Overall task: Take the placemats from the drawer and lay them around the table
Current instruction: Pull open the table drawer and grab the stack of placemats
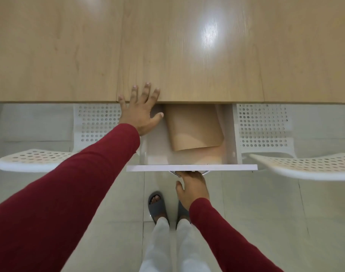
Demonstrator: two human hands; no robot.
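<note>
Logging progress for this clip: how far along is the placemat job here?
Done: the drawer is pulled open. In hand: the right hand is at its handle, the left hand rests on the table edge. Left: the tan placemats lie in the drawer; none lie on the table.

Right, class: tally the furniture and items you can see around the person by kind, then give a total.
Table: 1
Drawer: 1
White perforated chairs: 2
Tan placemat stack: 1 visible bundle; how many mats it holds cannot be told
Grey sandals: 2
Total: 7
</note>
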